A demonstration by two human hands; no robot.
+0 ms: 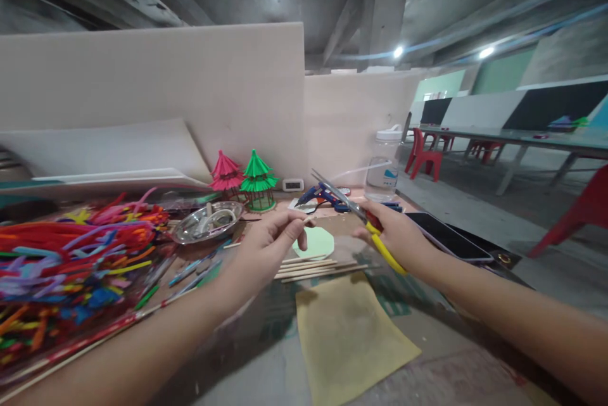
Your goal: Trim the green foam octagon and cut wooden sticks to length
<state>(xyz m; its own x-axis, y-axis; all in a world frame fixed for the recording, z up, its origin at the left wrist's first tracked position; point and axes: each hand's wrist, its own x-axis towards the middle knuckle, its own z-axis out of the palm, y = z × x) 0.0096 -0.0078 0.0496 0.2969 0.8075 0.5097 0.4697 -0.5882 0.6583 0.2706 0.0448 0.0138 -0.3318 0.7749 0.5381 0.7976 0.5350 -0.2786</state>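
Observation:
My left hand [273,241] is closed in a pinch on a thin wooden stick [310,220], whose pale end shows past the fingertips. My right hand [392,235] grips a pair of scissors [342,198] with yellow and red handles, blades pointing up and left. The blades are apart from the stick. Below the hands lie several wooden sticks [313,268] in a loose row, partly over a pale green paper octagon [319,242]. Nearer to me is a square of yellow-brown sandpaper-like sheet [351,336].
Colourful pipe cleaners [85,254] fill the left side, beside a metal dish [209,222]. Behind stand a pink pagoda model [225,171], a green one [258,178], and a small digital clock [293,185]. A blue glue gun [313,194], water bottle [382,165] and phone [446,237] lie rightward.

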